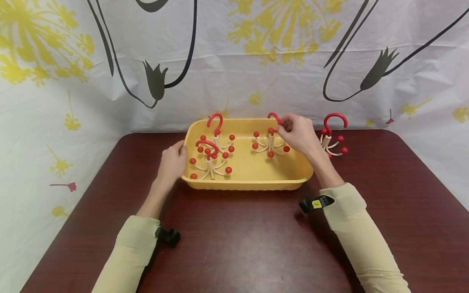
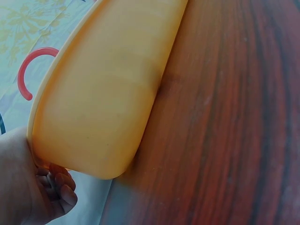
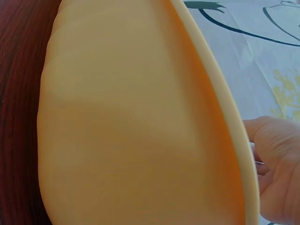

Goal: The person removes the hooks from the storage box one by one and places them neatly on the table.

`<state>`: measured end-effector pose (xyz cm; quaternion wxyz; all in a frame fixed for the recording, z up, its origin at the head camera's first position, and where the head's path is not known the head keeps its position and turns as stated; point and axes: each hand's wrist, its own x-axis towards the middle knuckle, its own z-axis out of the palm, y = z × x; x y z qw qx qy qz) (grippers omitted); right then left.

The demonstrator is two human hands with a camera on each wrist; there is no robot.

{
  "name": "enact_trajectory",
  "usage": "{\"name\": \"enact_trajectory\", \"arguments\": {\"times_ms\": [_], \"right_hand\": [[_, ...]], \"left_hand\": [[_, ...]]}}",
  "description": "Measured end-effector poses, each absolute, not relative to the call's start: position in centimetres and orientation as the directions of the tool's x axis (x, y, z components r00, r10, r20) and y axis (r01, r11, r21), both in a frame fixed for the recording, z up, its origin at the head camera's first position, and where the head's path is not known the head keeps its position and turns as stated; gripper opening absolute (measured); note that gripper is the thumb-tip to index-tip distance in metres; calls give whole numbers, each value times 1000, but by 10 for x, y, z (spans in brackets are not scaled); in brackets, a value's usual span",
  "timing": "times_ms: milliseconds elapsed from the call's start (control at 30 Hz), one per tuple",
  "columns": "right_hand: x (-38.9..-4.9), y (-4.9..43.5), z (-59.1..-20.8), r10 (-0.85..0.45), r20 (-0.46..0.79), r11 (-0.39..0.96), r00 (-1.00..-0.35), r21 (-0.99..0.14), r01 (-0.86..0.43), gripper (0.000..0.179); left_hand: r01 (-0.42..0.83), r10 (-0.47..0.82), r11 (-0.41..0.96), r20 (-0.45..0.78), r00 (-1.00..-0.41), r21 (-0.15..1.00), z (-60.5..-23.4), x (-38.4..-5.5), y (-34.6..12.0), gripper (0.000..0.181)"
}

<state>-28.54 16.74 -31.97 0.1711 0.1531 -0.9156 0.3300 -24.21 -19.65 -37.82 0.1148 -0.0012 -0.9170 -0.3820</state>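
A yellow plastic basin (image 1: pixel 249 185) stands on the table, and my left hand (image 1: pixel 172 160) grips its left rim, with fingers curled at the edge in the left wrist view. Two multi-arm hook hangers, one at the back left (image 1: pixel 217 141) and one at the front left (image 1: pixel 210 166), lie inside; each has a red hook and cream arms with red ball tips. Toward the basin's right side, my right hand (image 1: pixel 299 134) pinches the red hook of another hook hanger (image 1: pixel 271 143). In the right wrist view the basin wall hides that hanger.
One more hook hanger (image 1: pixel 327 142) is on the table to the right of the basin, partly behind my right hand and wrist. The dark red-brown table (image 1: pixel 234 244) meets a white patterned cloth (image 1: pixel 227 81) at the back and sides.
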Motion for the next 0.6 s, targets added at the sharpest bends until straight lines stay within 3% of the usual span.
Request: {"name": "enact_trajectory", "arguments": {"times_ms": [600], "right_hand": [[-274, 172, -301, -115, 472, 709, -874, -577, -405, 15]], "left_hand": [[101, -81, 705, 222, -972, 702, -378, -242, -196, 42]]}}
